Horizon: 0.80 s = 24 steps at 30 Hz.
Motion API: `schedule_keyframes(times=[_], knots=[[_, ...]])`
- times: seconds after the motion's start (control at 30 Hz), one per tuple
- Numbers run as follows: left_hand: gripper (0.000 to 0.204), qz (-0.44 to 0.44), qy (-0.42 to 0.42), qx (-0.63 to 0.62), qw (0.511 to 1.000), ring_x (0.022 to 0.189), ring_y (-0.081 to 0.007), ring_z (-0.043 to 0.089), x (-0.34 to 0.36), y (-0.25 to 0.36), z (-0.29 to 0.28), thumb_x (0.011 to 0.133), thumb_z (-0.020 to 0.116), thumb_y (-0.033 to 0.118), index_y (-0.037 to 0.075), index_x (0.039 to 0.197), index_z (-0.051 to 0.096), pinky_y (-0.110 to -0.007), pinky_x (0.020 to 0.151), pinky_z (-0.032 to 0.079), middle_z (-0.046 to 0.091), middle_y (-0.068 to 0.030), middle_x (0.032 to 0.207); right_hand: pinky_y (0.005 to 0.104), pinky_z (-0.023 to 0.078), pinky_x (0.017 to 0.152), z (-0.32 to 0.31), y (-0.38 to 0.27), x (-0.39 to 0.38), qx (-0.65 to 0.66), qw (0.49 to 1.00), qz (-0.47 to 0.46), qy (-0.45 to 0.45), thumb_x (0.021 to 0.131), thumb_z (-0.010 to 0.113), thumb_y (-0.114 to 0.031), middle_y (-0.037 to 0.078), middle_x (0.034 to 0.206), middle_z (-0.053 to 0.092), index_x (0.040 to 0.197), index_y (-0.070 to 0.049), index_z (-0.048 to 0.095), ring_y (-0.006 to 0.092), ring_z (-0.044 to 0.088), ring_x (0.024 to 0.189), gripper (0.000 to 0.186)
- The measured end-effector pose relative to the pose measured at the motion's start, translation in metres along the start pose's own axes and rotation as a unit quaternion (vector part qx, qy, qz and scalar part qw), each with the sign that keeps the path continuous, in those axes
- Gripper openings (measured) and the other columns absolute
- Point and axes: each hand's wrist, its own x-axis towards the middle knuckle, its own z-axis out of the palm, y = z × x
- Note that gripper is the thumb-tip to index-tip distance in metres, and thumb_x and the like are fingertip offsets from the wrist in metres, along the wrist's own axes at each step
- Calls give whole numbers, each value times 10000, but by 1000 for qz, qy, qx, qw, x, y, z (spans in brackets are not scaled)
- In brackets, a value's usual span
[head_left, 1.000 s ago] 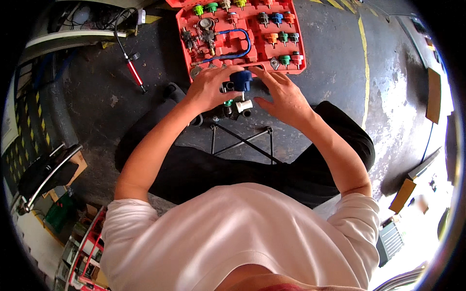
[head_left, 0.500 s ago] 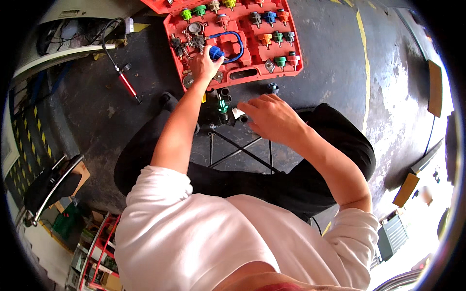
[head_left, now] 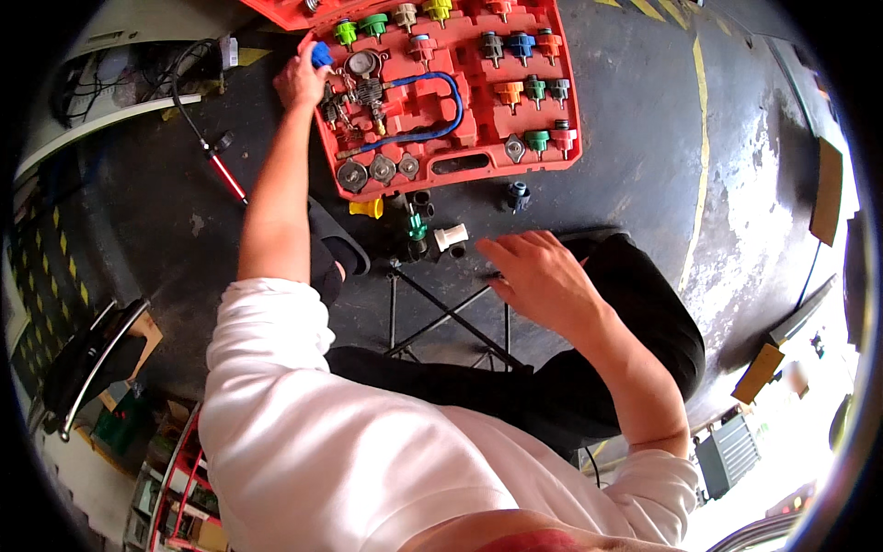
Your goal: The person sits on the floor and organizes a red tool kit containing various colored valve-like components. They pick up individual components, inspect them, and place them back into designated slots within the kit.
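Observation:
A blue cap-like adapter (head_left: 321, 55) is pinched in the fingers of my left hand (head_left: 300, 77), at the far left edge of the open red case (head_left: 469, 51). Beside it in the case lie a round gauge (head_left: 363, 63) on a metal fitting and a looped blue hose (head_left: 459, 99). My right hand (head_left: 544, 278) hovers empty over my lap side, fingers apart and loosely bent. Nearest to it on the floor are a white fitting (head_left: 451, 237) and a green-topped adapter (head_left: 417, 226). A yellow funnel-shaped piece (head_left: 366, 209) lies against the case's near edge.
Several coloured adapters sit in the case's right half. A dark blue adapter (head_left: 518, 196) stands on the floor. To the left lies a red hand pump (head_left: 225, 175) with a black hose. Crossed black stand legs (head_left: 451, 317) are between my knees.
My left hand has moved left and away with the blue adapter, from over the hose to the case's far left edge. The right hand stays open near the same spot.

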Motion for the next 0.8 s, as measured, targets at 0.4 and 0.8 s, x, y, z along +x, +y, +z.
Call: schedule_keyframes(times=[0.4,0.8], knots=[[680,73,-8,43,996,1255,-315,615,51,-24,31,942,740,343,392,1537,415,-538,1031,454,672,-85,1285,431,515,1021,1,4,25,40,992,59,-101,820,804,-113,129,1152,705,1336,-71,623,322,670,1093,548],[675,134,-39,94,986,1377,-262,523,64,-33,25,957,718,273,399,1542,406,-578,1179,310,611,-31,1421,423,516,1005,7,14,28,27,995,41,-84,823,790,-151,108,1084,692,1272,-69,644,302,679,1040,479]])
